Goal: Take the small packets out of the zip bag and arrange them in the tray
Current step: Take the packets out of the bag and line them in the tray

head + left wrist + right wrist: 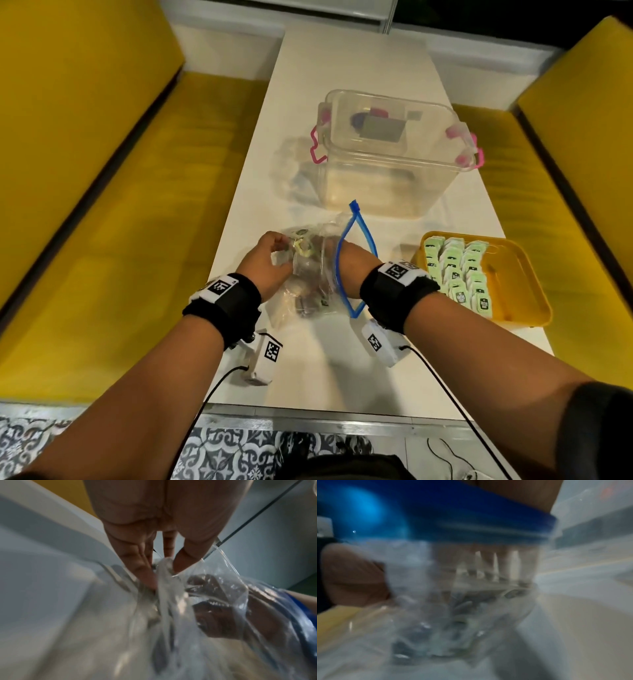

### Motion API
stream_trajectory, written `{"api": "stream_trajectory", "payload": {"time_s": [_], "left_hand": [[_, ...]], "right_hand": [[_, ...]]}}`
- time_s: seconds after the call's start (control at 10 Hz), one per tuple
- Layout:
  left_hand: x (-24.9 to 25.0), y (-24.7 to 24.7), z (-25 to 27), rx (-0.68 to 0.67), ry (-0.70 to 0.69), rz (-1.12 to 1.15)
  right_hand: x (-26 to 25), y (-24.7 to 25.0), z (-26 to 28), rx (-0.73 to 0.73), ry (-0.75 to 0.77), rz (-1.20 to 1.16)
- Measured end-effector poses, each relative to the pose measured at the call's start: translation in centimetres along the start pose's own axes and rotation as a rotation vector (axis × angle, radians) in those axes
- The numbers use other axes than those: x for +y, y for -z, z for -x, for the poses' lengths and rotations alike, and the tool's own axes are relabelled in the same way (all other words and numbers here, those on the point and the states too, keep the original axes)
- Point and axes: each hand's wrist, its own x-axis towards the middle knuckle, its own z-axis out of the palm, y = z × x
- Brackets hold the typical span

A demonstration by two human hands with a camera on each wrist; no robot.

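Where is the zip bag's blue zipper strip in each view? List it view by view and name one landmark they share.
Head: blue zipper strip at centre, looped round the right wrist, which enters the zip bag.
Left wrist: at the right edge, blurred, across the right forearm.
Right wrist: wide blurred band across the top.
Shared landmark: the crumpled clear bag with the right hand's fingers inside.

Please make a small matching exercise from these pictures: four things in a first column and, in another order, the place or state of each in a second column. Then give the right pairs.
Things:
1. right hand
2. left hand
3. yellow tray
4. clear box

Places or states:
A. holds rows of green packets
B. reaches inside the zip bag
C. stands on the table beyond the bag, with pink handles
D. pinches the bag's plastic from outside

Pairs: 1-B, 2-D, 3-A, 4-C
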Motion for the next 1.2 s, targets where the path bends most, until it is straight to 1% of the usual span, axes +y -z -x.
{"api": "stream_trajectory", "payload": {"time_s": [0.1, 0.2, 0.3, 0.4, 0.5, 0.6, 0.7, 0.8, 0.9, 1.0, 1.1, 1.2], "left_hand": [[-0.1, -0.1, 0.1, -0.073, -0.006, 0.035], [-0.1, -0.4, 0.3, -0.131, -0.007, 0.098], [0.1, -0.8, 0.7, -0.141, -0.023, 0.134], [-0.1, -1.0, 0.6, -0.108, -0.018, 0.139], [-0.2, -0.9, 0.6, -0.066, -0.011, 0.109], [-0.1, -0.9, 0.6, -0.044, -0.009, 0.071], [-0.3, -1.0, 0.5, -0.014, -0.004, 0.056], [-0.6, -0.9, 0.3, 0.025, -0.006, 0.073], [-0.7, -0.8, 0.0, 0.063, -0.008, 0.085], [-0.9, -0.4, -0.4, 0.097, -0.007, 0.088], [-1.2, 0.0, -0.8, 0.127, 0.0, 0.087], [-1.0, 0.4, -1.0, 0.165, 0.011, 0.091]], "right_hand": [[0.0, -0.2, -0.2, -0.034, -0.017, 0.027], [0.1, -0.5, 0.8, 0.103, -0.039, -0.061], [0.4, -0.7, 1.1, 0.193, -0.021, -0.376], [0.8, -1.0, 2.1, 0.257, 0.033, -0.575], [1.1, -1.2, 2.8, 0.217, 0.068, -0.573], [0.5, -1.0, 3.6, 0.227, 0.019, -0.676], [1.2, -1.8, 3.5, 0.273, -0.041, -0.645], [1.2, -2.0, 3.8, 0.219, -0.125, -0.706], [1.8, -0.7, 5.3, 0.324, -0.138, -0.648], [3.1, -0.3, 6.8, 0.415, -0.122, -0.646], [4.1, -0.3, 7.4, 0.467, -0.125, -0.586], [4.8, -0.2, 8.0, 0.509, -0.129, -0.672]]}}
